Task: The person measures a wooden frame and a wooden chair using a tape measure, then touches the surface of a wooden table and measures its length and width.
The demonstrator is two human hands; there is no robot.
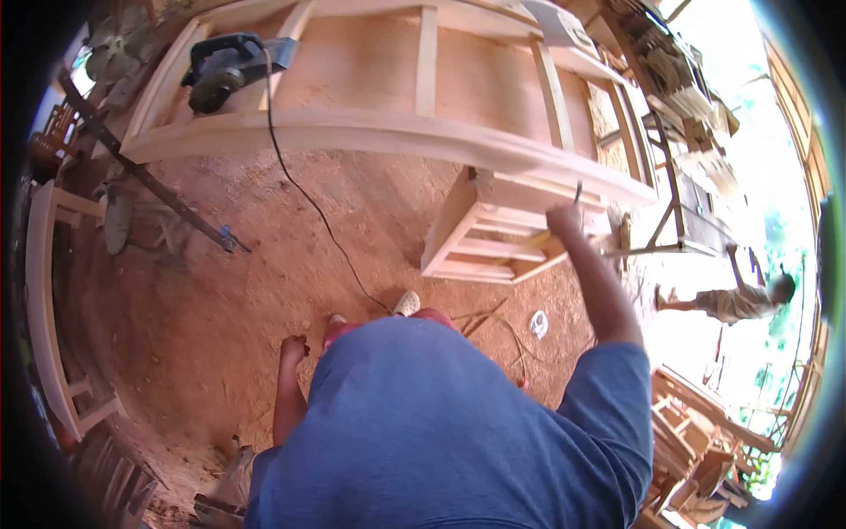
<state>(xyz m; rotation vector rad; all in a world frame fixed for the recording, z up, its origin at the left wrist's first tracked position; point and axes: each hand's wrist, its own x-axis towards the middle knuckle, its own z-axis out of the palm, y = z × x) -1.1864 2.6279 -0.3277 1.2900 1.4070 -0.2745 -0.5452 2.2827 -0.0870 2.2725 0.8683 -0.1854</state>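
Observation:
Raised ahead of my body, my right hand [564, 219] is closed round a slim tool [579, 191] with a dark end pointing up; a yellow part shows below the fist, and its kind is unclear. The hand overlaps the near right part of a long pale wooden frame [352, 132]. Below it stands a smaller slatted wooden frame [485, 216]. My left hand [295, 346] hangs low at my side over the dirt floor, fingers curled, nothing visible in it. On the long frame, at the left, rests a dark power planer [220, 72].
A black cord [304, 189] runs from the planer to the floor by my feet. Cut lumber [696, 441] is piled at lower right. Another person [745, 300] stands at right, near a metal stand [674, 185]. A wooden frame [44, 291] leans at left.

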